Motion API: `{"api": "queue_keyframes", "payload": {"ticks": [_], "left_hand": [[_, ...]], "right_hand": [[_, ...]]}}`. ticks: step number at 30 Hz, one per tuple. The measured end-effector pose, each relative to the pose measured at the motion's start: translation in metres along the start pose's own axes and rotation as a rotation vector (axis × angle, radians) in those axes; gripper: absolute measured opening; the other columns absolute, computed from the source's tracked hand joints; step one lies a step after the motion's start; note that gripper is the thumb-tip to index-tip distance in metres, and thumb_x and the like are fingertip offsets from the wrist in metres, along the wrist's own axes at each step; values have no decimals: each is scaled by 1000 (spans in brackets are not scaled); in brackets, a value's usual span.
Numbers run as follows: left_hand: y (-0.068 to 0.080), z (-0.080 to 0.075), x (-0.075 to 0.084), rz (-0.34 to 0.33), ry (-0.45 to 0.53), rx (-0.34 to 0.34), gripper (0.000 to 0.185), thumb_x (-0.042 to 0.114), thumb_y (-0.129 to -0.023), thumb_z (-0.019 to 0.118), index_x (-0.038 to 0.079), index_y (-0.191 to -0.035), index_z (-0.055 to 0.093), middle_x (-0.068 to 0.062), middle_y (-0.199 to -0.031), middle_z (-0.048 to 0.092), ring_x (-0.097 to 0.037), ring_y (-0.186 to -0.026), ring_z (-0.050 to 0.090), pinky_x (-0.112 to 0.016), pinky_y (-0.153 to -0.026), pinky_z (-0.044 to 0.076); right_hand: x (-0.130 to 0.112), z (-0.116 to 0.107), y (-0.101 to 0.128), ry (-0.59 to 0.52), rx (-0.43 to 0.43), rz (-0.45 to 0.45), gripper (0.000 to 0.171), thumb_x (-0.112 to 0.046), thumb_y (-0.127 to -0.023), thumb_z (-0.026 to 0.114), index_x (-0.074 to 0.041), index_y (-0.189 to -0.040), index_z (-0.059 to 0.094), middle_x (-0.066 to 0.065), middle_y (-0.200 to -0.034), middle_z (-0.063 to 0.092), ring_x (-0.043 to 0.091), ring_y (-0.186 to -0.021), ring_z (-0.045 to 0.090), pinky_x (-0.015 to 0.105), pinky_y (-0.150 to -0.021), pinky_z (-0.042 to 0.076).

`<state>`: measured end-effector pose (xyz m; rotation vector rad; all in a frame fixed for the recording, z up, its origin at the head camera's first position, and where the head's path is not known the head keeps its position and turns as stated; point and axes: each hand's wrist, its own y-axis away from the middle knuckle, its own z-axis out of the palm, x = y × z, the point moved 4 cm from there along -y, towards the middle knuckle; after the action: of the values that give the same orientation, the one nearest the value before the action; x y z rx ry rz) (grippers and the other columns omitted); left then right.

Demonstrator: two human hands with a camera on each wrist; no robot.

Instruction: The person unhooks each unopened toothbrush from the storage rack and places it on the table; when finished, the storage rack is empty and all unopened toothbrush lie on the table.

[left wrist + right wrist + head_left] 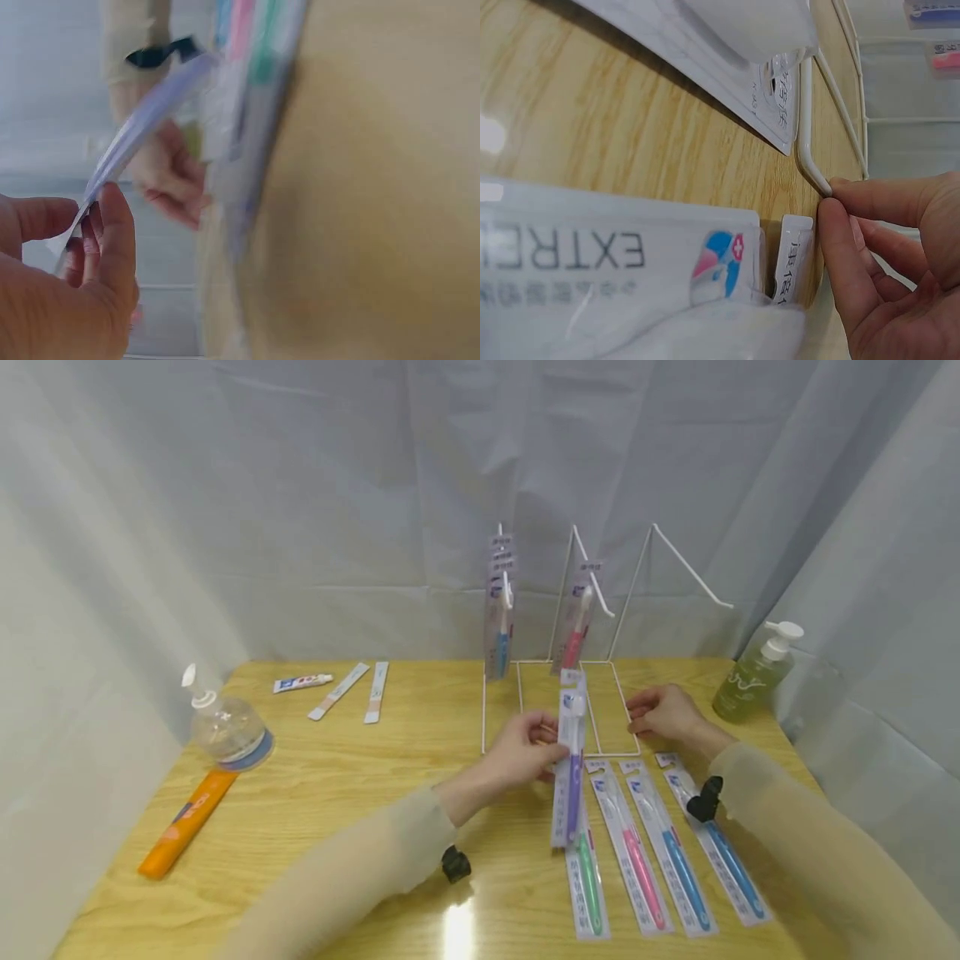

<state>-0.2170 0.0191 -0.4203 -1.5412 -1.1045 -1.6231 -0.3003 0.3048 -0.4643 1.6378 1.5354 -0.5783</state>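
Observation:
My left hand [521,750] holds a packaged purple toothbrush [574,785] by its left edge, upright above the table. In the left wrist view, thumb and fingers pinch the thin pack. My right hand [670,718] is at the front right corner of a white wire rack [690,565]; in the right wrist view, thumb and forefinger pinch the bent base wire [806,154]. Several packs with blue toothbrushes [502,647] hang on the rack's left hook. A pink toothbrush pack [574,643] hangs on the middle hook, and the right hook carries nothing.
Packaged toothbrushes lie before the rack: green [590,893], pink [641,877], blue [682,872] and another blue [731,864]. A green pump bottle [752,681] stands right. Leftward are a clear pump bottle [232,731], an orange tube [187,822], a small toothpaste tube [302,682] and two paper sachets [377,693].

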Motion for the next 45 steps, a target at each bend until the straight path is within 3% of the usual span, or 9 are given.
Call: {"api": "queue_keyframes", "payload": {"ticks": [6,12,18,28,34,38,41,45], "left_hand": [[44,-16,-42,-213,75,-63,31,-6,-98,71,-9,-128,63,-12,-100,78,-16,-75,75,-33,-74,73],[71,-13,-57,-316,115,-120,32,-6,-97,71,-8,-128,65,-22,-112,80,-19,-84,79,-34,-81,73],[74,-11,-64,-336,136,-78,29,-8,-96,73,-8,-124,67,-22,-110,81,-18,-82,79,-34,-82,73],[68,-11,-65,-356,69,9,29,-8,-92,79,-9,-119,71,-17,-104,79,-17,-77,76,-32,-78,73],[71,-11,-62,-379,12,0,21,-5,-94,80,-7,-113,70,-19,-97,79,-16,-68,76,-30,-69,72],[71,-23,-51,-343,-243,-78,15,11,-98,84,0,-101,74,-16,-86,80,-14,-57,73,-29,-58,68],[62,-36,-36,-238,-425,-80,17,19,-100,84,3,-99,78,-12,-83,81,-16,-61,74,-29,-57,67],[38,-43,-9,-55,-410,22,22,15,-102,80,0,-118,78,-14,-101,82,-25,-82,80,-30,-69,70]], "right_hand": [[0,-1,1,-16,-3,3,54,3,-90,84,16,-139,66,16,-107,75,6,-77,69,21,-70,68],[-3,-1,4,-23,-2,10,54,4,-91,84,17,-140,65,20,-110,76,6,-78,69,21,-70,68],[-3,1,5,-14,0,5,54,4,-91,83,17,-140,65,21,-111,76,6,-78,69,22,-70,68],[-2,1,4,14,7,14,53,2,-92,84,15,-141,66,16,-109,76,6,-79,69,22,-70,68],[1,1,1,25,4,27,53,1,-92,84,13,-141,67,15,-109,75,9,-82,69,23,-72,68],[1,1,1,23,5,23,53,0,-92,84,14,-141,66,15,-108,76,8,-82,69,23,-71,68],[0,1,2,22,9,29,53,0,-92,84,13,-141,67,16,-110,75,9,-82,69,23,-71,68],[-2,-1,3,20,10,38,54,1,-92,84,13,-141,67,16,-109,75,10,-82,69,22,-71,68]]}}
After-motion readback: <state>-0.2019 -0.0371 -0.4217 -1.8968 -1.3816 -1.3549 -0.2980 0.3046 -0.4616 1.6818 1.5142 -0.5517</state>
